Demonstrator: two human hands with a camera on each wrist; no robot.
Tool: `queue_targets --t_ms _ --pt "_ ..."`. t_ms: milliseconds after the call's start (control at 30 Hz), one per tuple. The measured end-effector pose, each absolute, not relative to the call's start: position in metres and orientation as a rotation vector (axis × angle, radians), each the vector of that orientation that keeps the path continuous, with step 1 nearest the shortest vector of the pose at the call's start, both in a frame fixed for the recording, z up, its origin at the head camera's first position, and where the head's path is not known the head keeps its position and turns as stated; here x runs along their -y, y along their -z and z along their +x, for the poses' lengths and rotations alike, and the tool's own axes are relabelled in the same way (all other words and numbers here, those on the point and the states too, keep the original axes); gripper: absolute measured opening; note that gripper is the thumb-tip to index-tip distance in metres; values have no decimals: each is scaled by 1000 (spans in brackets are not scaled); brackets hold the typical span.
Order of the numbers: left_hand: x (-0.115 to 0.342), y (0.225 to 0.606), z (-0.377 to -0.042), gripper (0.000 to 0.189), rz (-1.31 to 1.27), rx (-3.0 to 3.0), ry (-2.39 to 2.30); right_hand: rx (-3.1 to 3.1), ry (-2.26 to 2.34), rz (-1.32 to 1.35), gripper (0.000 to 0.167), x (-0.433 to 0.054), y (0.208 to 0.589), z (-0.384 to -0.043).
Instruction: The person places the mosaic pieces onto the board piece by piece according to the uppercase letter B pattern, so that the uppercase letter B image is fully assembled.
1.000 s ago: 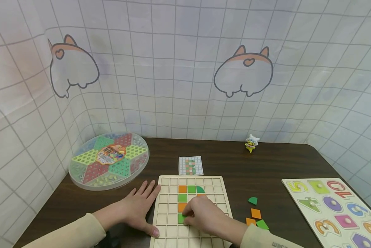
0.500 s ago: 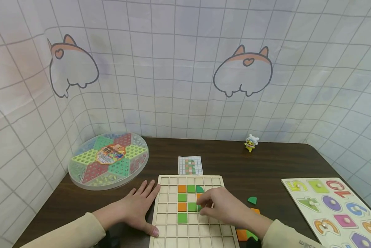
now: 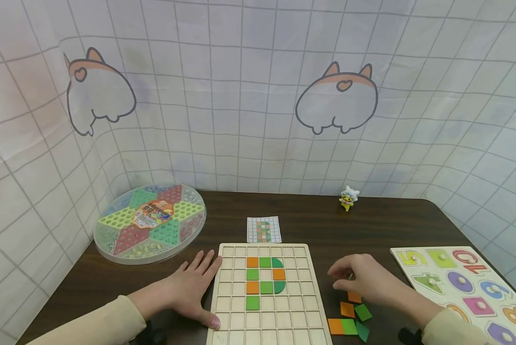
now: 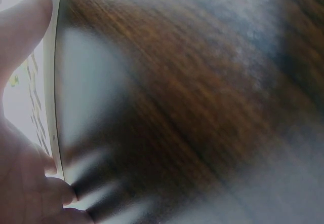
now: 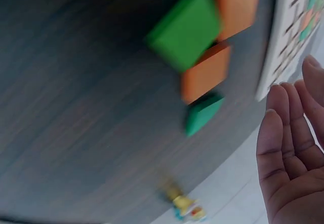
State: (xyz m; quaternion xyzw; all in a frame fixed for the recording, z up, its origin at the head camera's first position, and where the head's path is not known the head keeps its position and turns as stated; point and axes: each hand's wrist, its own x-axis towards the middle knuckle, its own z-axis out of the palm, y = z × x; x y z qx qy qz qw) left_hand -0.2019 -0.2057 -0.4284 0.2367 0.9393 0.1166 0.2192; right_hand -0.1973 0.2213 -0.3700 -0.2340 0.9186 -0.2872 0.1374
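A pale wooden grid board (image 3: 292, 316) lies on the dark table, with several orange, green and teal tiles set in its upper cells. My left hand (image 3: 191, 290) rests spread at the board's left edge, its thumb on the rim; the left wrist view shows that rim (image 4: 50, 82) beside the hand. To the right of the board my right hand (image 3: 363, 278) hovers over loose tiles, fingers loosely bent. Nothing shows between its fingers in the right wrist view. There, a green tile (image 5: 187, 29), an orange tile (image 5: 207, 74) and a teal quarter-round tile (image 5: 204, 113) lie nearby.
Behind the board lies a small pattern card (image 3: 264, 230). A round clear-lidded game box (image 3: 154, 223) sits back left. A number puzzle board (image 3: 452, 275) lies at right, and a small figurine (image 3: 349, 198) stands at the back. More loose tiles (image 3: 347, 309) lie right of the board.
My right hand has left the board and moved right to the loose tiles. A green square and a teal quarter-round now show in the third filled row. My left hand stays put.
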Motion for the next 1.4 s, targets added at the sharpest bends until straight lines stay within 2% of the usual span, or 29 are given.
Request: queue_targets --t_ms 200,400,867,1167,1400 --pt "206 429 -202 145 640 -2601 -319 -2645 749 -627 18 -249 377 -199" --pt "207 433 -204 147 638 -2611 -309 -2614 701 -699 15 -260 385 -202" --pt "208 433 -203 145 640 -2610 -325 -2607 703 -731 12 -258 390 -202" --pt "204 427 -201 144 615 -2603 -313 -2689 550 -742 22 -260 389 -203" --pt "207 433 -203 146 635 -2617 -318 -2714 482 -705 19 -256 390 -204"
